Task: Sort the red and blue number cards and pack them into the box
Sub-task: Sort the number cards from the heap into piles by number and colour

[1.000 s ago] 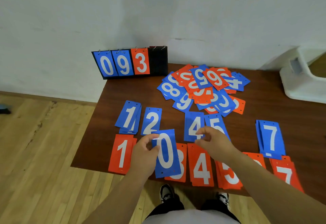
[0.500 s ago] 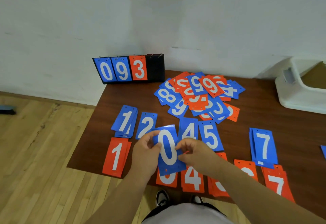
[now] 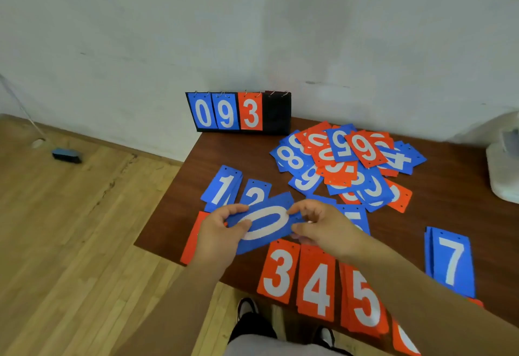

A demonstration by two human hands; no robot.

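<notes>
Pinch grips, left hand (image 3: 222, 233) and right hand (image 3: 327, 229), on blue 0 card (image 3: 265, 222), seemingly lifted

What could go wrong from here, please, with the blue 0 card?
The red 3, red 4 and red 5 cards lie at the table's near edge, by the right forearm; a brush could sweep them off. The blue 0 card, pinched by the left hand and right hand, could nudge the blue 2 card below.
</notes>
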